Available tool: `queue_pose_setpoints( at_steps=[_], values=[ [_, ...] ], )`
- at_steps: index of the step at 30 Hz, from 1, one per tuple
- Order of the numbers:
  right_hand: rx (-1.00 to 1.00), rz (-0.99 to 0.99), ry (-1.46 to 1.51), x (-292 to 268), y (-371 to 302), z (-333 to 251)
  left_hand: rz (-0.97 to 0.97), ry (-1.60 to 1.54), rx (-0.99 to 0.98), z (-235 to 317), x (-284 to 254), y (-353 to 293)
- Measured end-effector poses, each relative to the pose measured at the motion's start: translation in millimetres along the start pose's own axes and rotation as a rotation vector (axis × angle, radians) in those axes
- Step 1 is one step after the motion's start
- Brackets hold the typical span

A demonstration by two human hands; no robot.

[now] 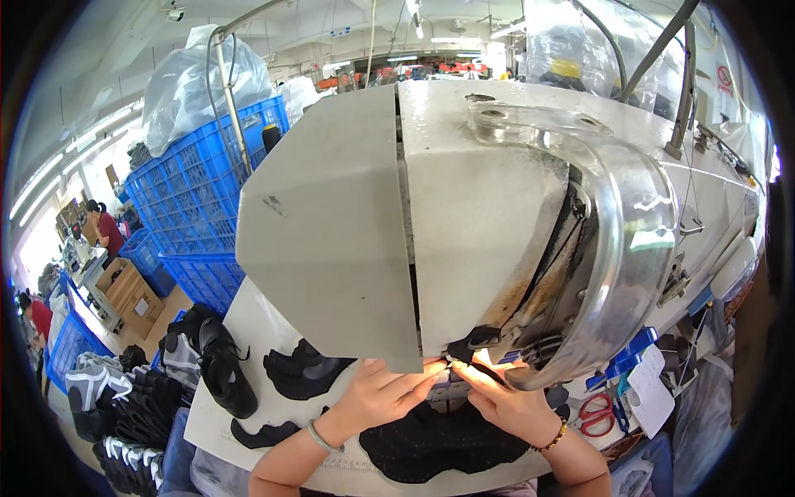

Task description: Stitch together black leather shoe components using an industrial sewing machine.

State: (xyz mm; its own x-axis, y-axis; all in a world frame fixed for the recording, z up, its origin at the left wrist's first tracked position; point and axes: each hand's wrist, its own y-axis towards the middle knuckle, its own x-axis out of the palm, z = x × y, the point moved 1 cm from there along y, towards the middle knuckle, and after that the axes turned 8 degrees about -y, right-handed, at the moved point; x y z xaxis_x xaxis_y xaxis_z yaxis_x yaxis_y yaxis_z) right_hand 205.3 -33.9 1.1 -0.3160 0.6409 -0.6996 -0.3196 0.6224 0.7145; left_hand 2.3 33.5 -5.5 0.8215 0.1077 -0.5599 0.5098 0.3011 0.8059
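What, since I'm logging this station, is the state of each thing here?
Sewing machine, running or stopped unclear
Left hand, fingertips by the machine's head
Right hand, fingertips near the left hand's
Large black piece, spread on the table
Red-handled scissors, blade opening unclear
Cardboard box, open
Ceiling light, lit

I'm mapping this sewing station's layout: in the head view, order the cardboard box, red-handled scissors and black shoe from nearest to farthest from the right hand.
From the right hand:
1. Red-handled scissors: just to its right.
2. Black shoe: tabletop's left side.
3. Cardboard box: far left, beyond the table.
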Motion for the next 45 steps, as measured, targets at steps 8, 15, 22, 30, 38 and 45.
queue_pose_setpoints(
  at_steps=[8,15,22,30,38,45],
  values=[
    [0.105,-0.074,0.151,14,-20,13,-0.043,0.062,-0.063,8,4,4],
    [0.118,-0.105,0.181,43,-45,31,0.016,0.183,0.074,-3,25,-11],
    [0.051,-0.267,0.182,42,-43,35,-0.04,0.307,0.106,19,9,8],
    [-0.016,-0.123,0.274,23,-18,24,-0.022,0.361,0.149,20,10,5],
    [0.024,-0.037,0.278,25,-7,22,-0.042,0.379,0.047,25,14,6],
    [0.017,0.051,0.284,35,-15,27,0.037,0.416,0.067,34,11,13]
  ],
)
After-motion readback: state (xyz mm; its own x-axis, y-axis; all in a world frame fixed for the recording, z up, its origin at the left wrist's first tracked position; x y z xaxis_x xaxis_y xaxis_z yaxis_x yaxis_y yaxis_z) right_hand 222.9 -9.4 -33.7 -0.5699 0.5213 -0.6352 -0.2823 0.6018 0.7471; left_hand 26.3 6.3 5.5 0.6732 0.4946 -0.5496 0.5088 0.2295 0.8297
